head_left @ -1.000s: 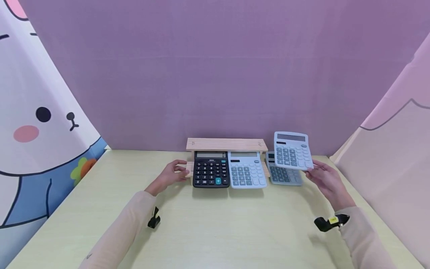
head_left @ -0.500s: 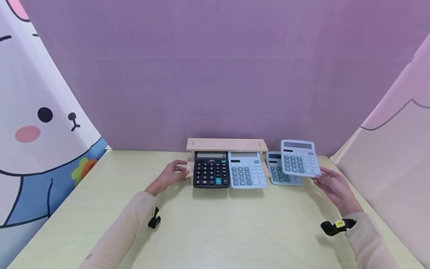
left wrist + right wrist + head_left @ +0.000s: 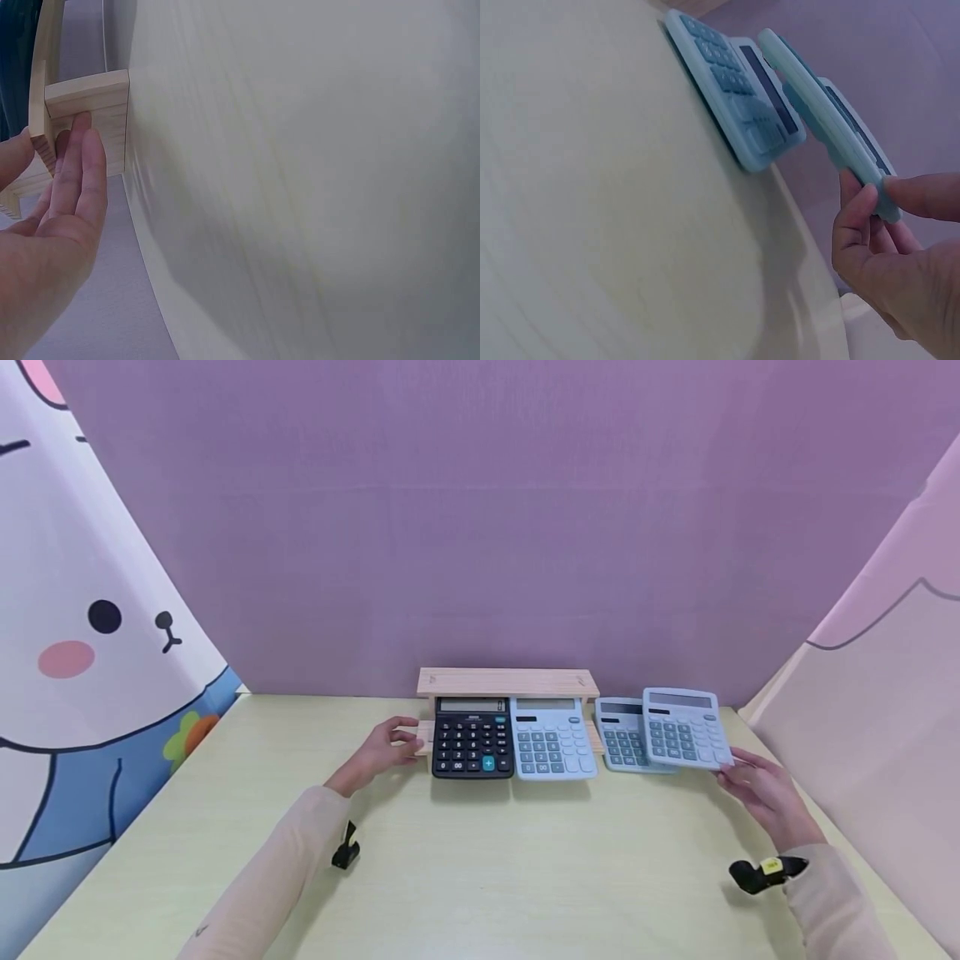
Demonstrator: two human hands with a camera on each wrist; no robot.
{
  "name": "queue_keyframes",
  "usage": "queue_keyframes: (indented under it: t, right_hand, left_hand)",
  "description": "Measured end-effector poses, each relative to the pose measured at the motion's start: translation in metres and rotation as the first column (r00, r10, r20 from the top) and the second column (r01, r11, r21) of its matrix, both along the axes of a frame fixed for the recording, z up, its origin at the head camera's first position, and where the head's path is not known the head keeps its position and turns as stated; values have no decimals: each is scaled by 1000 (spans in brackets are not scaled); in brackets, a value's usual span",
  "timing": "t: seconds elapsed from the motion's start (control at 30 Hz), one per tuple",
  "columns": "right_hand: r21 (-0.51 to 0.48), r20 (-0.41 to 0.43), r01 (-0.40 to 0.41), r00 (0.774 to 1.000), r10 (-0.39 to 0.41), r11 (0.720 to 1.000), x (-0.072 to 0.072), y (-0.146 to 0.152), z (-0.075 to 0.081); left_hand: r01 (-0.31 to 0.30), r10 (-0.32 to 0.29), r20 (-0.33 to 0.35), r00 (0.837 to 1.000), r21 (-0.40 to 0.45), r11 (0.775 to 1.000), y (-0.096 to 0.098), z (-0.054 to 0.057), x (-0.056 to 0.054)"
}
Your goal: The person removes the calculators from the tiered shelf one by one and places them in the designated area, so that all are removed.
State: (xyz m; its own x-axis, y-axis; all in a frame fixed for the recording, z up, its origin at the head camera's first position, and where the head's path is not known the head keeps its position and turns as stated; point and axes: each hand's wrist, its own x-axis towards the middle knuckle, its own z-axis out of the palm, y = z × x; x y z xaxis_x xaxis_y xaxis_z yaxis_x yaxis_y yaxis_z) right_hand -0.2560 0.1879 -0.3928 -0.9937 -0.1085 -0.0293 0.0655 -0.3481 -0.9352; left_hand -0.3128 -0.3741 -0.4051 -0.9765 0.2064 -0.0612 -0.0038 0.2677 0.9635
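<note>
My right hand (image 3: 767, 793) pinches a light blue calculator (image 3: 686, 729) by its lower right corner, thumb on the key side and fingers underneath. In the right wrist view this calculator is tilted and apart from the table. Partly behind it lies a second light blue calculator (image 3: 625, 737). My left hand (image 3: 378, 754) grips the left end of a small wooden rack (image 3: 507, 682); the left wrist view has the thumb on one side of its slat (image 3: 43, 112) and fingers on the other. On the rack lean a black calculator (image 3: 472, 742) and, beside it, another light blue calculator (image 3: 553, 742).
The pale table (image 3: 480, 877) reaches back to a purple backdrop (image 3: 480, 527). A cartoon-printed cloth (image 3: 112, 710) hangs at the left and a pale cloth (image 3: 877, 752) at the right. Each wrist bears a black camera mount.
My right hand has moved right and lower with its light blue calculator, uncovering more of the one behind. My left hand and the rack stay put.
</note>
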Motion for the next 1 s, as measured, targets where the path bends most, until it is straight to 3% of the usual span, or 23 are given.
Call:
queue_keyframes:
  t: [0.6,1.0]
  right_hand:
    - [2,106,34,994,-34,999,2,29,-7]
    - [26,130,48,990,-51,999,-1,42,-8]
  left_hand:
    - [3,-3,-2,1000,9,1000,0,-2,0]
    - [10,-10,-12,1000,4,1000,0,-4,-3]
